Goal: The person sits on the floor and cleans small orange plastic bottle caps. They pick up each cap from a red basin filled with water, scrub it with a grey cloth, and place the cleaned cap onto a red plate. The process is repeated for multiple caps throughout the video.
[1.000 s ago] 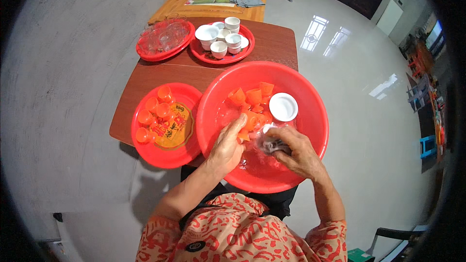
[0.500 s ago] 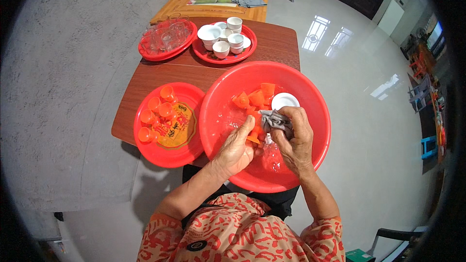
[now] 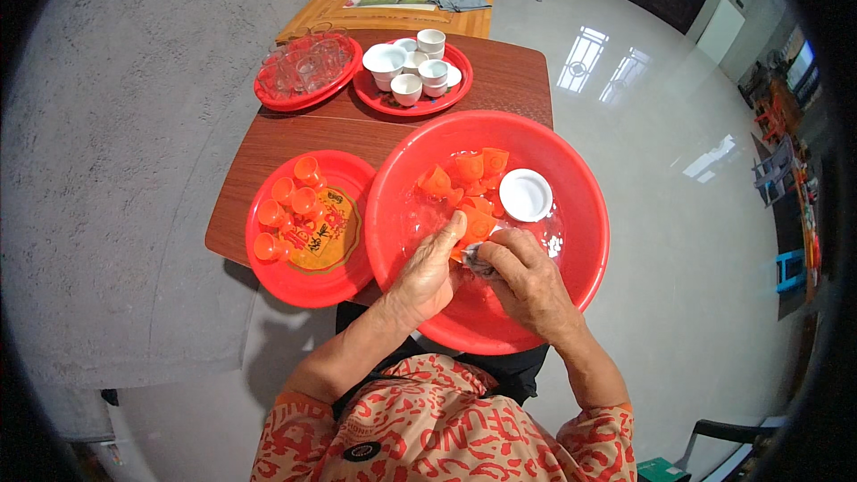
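Over the red basin (image 3: 578, 219), where drips would land, the left hand (image 3: 427, 273) has its grip pinching an orange cup (image 3: 479, 227), probably steadying it against the grey cloth (image 3: 480, 262) pinched by the right hand (image 3: 528, 282).

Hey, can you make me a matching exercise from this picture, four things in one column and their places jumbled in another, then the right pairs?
Things:
1. clear drinking glasses
2. white round dish
3. bunched grey cloth
4. small white cups

Places:
A. gripped in the right hand
B. on the far red tray to the right
C. on the far red tray to the left
D. inside the big red basin

Right pairs: 1-C, 2-D, 3-A, 4-B.
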`<state>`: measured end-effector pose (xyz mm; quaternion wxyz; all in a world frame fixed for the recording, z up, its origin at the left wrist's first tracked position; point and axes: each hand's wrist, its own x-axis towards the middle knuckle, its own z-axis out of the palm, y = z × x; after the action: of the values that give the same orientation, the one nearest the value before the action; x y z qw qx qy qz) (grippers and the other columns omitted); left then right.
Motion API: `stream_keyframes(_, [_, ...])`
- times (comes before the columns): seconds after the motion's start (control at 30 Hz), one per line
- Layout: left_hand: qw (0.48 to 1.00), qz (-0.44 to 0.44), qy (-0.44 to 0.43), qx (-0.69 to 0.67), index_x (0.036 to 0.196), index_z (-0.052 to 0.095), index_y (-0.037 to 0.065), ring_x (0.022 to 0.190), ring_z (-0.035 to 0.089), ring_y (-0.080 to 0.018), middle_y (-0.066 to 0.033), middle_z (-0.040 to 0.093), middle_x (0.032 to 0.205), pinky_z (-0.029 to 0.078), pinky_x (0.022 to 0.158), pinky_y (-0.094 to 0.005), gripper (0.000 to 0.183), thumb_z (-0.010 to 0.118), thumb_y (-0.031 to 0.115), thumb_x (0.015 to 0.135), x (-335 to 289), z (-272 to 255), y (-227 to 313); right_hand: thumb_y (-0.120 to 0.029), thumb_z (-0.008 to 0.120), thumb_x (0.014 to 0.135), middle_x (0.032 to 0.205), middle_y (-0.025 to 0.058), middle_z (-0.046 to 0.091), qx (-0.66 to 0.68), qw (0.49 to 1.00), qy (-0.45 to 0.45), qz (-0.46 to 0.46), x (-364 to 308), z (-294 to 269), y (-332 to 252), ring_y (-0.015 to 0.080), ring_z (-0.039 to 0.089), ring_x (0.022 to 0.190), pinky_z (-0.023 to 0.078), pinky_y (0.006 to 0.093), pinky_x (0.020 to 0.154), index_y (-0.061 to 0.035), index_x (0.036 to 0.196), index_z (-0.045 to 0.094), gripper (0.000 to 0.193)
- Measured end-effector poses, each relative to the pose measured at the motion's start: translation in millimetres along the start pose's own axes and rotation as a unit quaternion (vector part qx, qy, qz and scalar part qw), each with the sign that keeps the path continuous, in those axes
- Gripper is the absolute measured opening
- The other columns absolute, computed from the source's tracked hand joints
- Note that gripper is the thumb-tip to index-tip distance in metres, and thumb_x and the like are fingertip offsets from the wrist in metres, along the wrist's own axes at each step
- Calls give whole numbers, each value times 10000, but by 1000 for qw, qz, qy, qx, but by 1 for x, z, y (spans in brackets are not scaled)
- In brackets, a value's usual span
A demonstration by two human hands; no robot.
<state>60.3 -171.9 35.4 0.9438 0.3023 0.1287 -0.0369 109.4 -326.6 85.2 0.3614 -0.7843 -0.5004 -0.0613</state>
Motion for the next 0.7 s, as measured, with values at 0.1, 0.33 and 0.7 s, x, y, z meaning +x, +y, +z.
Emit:
stream_keyframes(0.1, [1000,3,4,5,1250,524,80,1020,597,-151,-47,617,1143,508,836,-319,390,446,368,999,1,4,0,82,657,681,994,131,563,-27,999,3,17,-1,-3,0,314,599,868,524,387,697,-33,1019,572,367])
stream_keyframes(0.33, [995,-27,-99,-19,1228,517,64,1019,585,-145,-47,603,1136,499,827,-287,334,463,302,1000,-6,-14,10,83,655,687,953,151,546,13,986,110,122,-1,-15,5,316,603,856,528,395,698,-15,954,575,296])
stream_keyframes(0.7, [988,56,-24,143,1255,488,20,1056,582,-128,-64,582,1175,514,830,-248,406,642,41,880,-14,12,13,161,597,652,949,136,516,21,984,160,76,-2,-17,5,268,596,833,520,357,685,5,1003,594,384])
